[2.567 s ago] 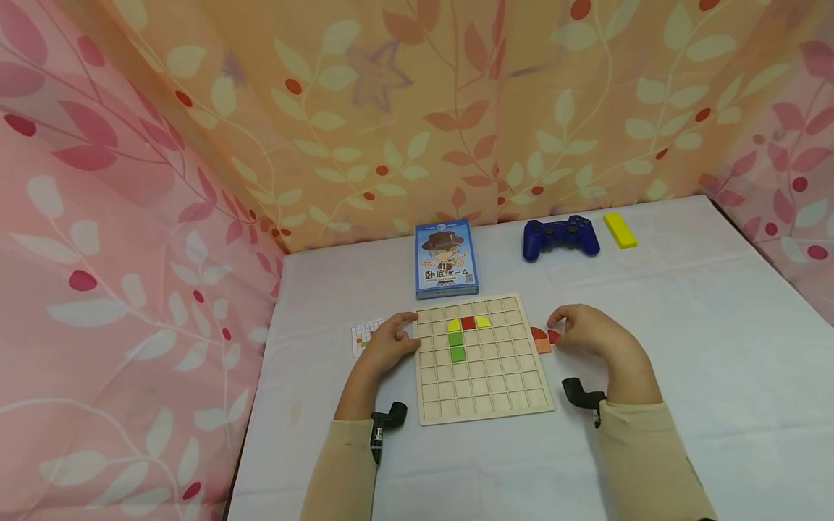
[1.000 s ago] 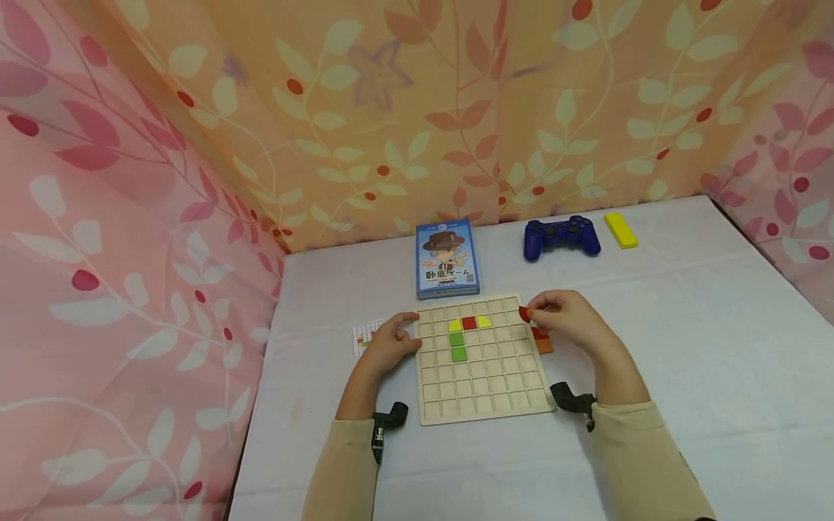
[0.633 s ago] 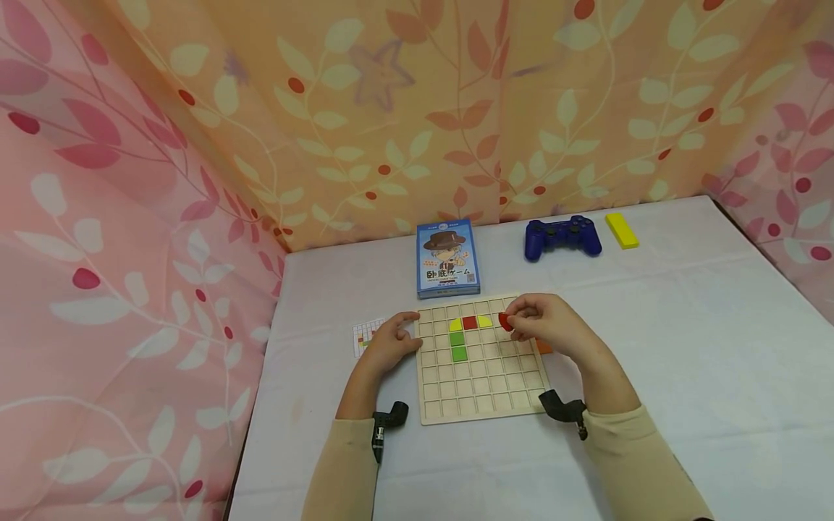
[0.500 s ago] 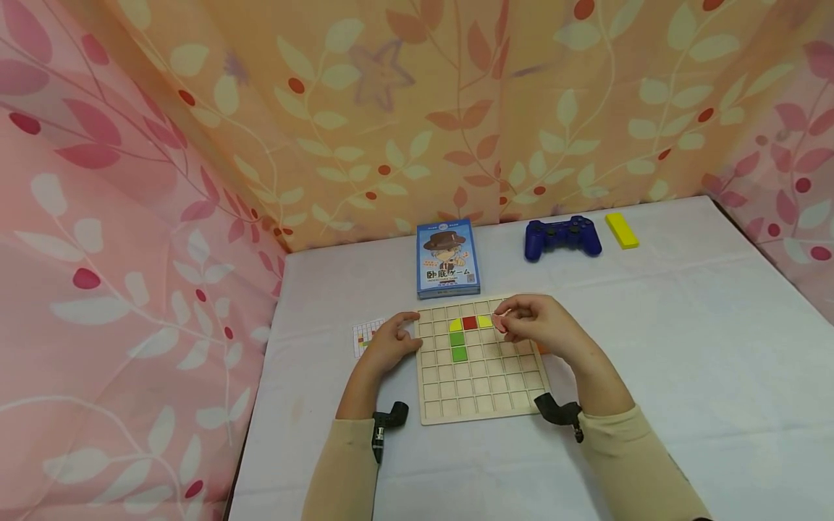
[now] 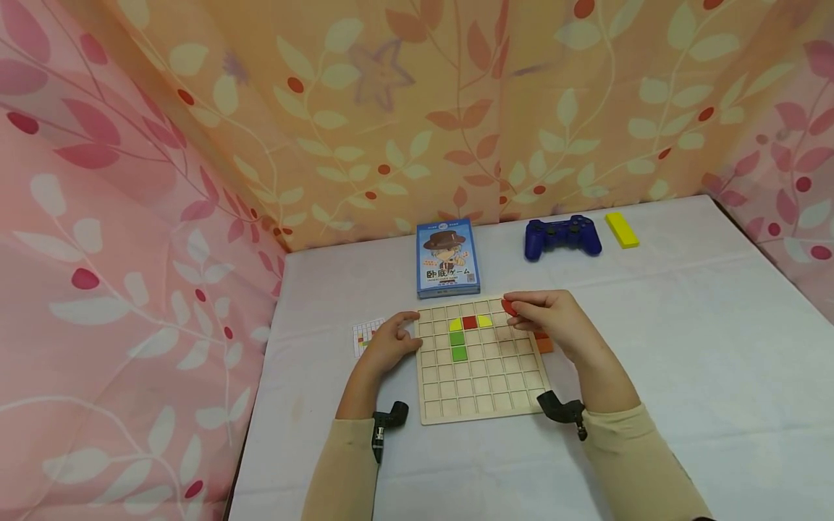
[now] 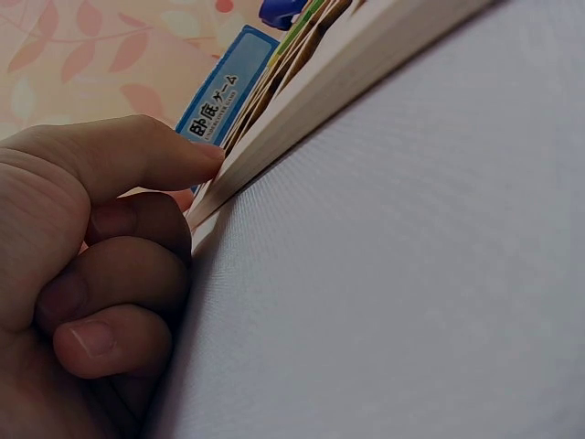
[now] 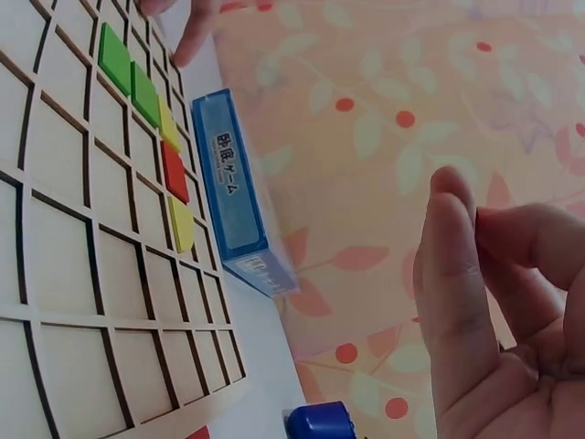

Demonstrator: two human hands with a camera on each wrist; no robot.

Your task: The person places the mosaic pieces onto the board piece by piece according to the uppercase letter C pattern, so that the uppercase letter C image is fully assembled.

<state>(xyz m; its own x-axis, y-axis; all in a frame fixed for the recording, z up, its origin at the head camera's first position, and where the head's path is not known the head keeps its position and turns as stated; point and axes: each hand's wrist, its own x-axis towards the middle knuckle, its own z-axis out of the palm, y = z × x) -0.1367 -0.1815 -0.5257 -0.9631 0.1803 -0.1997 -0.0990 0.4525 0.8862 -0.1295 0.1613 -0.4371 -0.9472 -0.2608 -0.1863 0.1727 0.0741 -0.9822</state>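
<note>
A wooden grid board [image 5: 485, 391] lies on the white table. It carries a red square [image 5: 469, 322] between two yellow pieces [image 5: 484, 320], with two green squares [image 5: 458, 346] below them. My left hand [image 5: 399, 334] grips the board's left edge [image 6: 366, 78], thumb [image 6: 137, 151] on top and fingers curled beside it. My right hand [image 5: 521, 307] pinches a small red piece [image 5: 508, 305] over the board's far right corner. That piece is hidden in the right wrist view, where only my fingers [image 7: 457, 302] and the board's cells [image 7: 73, 238] show.
An orange piece [image 5: 544, 345] lies just right of the board. A blue card box [image 5: 446, 258] stands behind it, with a blue game controller [image 5: 562, 236] and a yellow block [image 5: 620, 229] further back right. A small pattern card [image 5: 362, 335] lies left. Patterned curtains surround the table.
My right hand picked a red piece from beside the board's right edge, carried it left over the board, then back toward the far right corner. The left hand stayed put.
</note>
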